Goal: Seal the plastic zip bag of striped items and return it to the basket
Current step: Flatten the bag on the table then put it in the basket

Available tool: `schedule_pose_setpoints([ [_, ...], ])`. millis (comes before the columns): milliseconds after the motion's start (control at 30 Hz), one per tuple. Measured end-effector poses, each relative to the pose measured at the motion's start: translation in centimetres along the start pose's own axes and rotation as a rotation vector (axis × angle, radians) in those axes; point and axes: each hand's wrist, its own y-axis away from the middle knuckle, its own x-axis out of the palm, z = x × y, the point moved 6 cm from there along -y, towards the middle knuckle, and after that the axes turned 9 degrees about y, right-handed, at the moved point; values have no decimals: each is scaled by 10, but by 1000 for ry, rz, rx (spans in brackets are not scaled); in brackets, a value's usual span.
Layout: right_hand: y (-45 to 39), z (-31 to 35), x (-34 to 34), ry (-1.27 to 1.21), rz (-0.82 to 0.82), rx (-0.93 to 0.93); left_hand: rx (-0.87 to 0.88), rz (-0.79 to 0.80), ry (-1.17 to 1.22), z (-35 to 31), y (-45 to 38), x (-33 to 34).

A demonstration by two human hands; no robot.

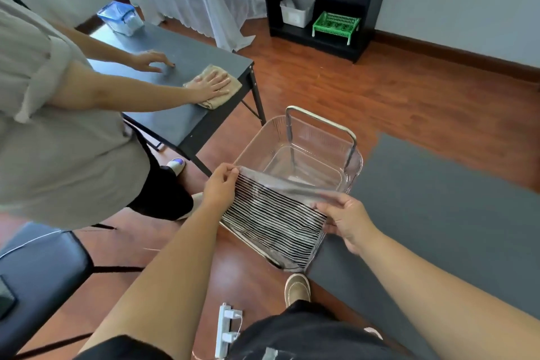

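Observation:
A clear plastic zip bag (274, 222) filled with black-and-white striped fabric hangs in the air between my hands, tilted over the near rim of the basket. My left hand (219, 184) pinches the bag's top left corner between thumb and fingers. My right hand (344, 216) grips the top right corner. The bag's clear top edge stretches between the two hands. The transparent basket (347, 169) with a metal handle stands on the wooden floor just beyond the bag, and nothing lies inside it.
Another person at the left wipes a dark folding table (175, 90) with a tan cloth (216, 88). A grey mat (438, 213) lies at the right. A power strip (225, 330) sits by my feet. A black shelf (318, 0) stands against the far wall.

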Motion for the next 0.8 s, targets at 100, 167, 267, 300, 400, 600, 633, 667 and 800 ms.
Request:
schedule_pose_setpoints([
  [100, -8, -12, 1, 70, -42, 68, -14, 48, -106, 10, -15, 10],
  [167, -15, -18, 3, 148, -77, 122, -45, 97, -199, 17, -25, 16],
  [267, -25, -23, 5, 289, -137, 185, -98, 209, -363, 32, -37, 29],
  [300, -27, -22, 6, 336, -159, 199, -109, 237, -392, 36, -40, 33],
  [400, -33, -19, 12, 451, -201, 207, -157, 313, -373, 45, -44, 41],
  [600, -44, -18, 20, 565, -270, 183, -49, 457, -353, 43, -45, 48],
  [633, -45, -18, 22, 584, -262, 184, -5, 481, -364, 39, -45, 50],
  [667, -44, -19, 23, 609, -247, 186, 48, 503, -383, 36, -45, 51],
  [800, -51, -23, 34, 704, -140, 145, 167, 588, -495, 38, -48, 60],
])
